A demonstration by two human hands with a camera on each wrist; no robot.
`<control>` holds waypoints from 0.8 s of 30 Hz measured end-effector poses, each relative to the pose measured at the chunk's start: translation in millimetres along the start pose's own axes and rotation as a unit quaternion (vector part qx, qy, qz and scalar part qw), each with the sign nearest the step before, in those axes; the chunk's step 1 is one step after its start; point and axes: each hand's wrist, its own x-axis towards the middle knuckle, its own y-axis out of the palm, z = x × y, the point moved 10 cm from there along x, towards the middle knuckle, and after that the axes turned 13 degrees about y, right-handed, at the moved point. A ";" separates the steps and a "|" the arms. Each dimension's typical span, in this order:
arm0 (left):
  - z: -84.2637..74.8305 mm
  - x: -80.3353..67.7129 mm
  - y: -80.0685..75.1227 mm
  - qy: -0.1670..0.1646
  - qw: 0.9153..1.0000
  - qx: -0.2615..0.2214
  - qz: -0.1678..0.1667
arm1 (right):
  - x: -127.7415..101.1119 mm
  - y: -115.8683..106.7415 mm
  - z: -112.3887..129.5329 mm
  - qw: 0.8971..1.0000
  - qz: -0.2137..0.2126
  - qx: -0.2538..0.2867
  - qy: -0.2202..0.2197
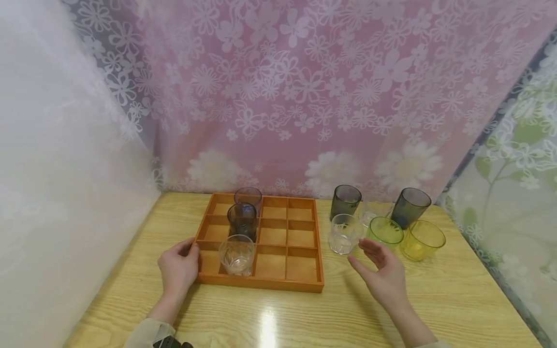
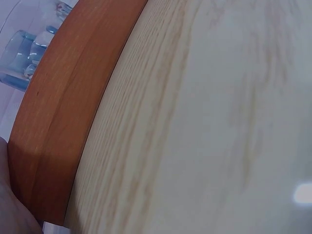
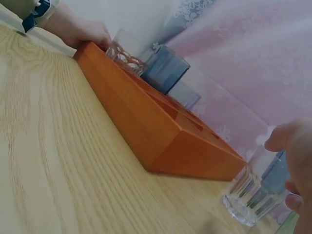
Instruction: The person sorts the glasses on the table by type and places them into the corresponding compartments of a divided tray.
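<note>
My left hand (image 1: 178, 266) grips the left edge of a divided wooden tray (image 1: 287, 285), thumb near the rim. In the tray's second column from the left stand a clear glass (image 1: 237, 263) at the front, a dark glass (image 1: 242, 222) behind it and a bluish-purple glass (image 1: 248, 195) at the back. Right of the tray, my right hand (image 1: 385, 278) is held with thumb and fingers apart, close beside another clear glass (image 1: 344, 237). In the right wrist view that clear glass (image 3: 248, 200) stands by the tray corner, and my fingers (image 3: 287, 139) are not wrapped around it.
Behind the clear glass is a grey glass (image 1: 345, 200). Nearby stand a green glass (image 1: 385, 232), a yellow glass (image 1: 422, 241), a dark blue-grey glass (image 1: 409, 208) and a faint clear glass (image 1: 375, 208). A floral curtain (image 1: 278, 121) hangs behind the wooden table (image 1: 243, 319).
</note>
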 end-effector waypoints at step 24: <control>-0.4 0.1 0.4 -0.003 1.000 0.000 0.007 | 34.3 31.3 -35.1 0.994 0.051 0.002 0.095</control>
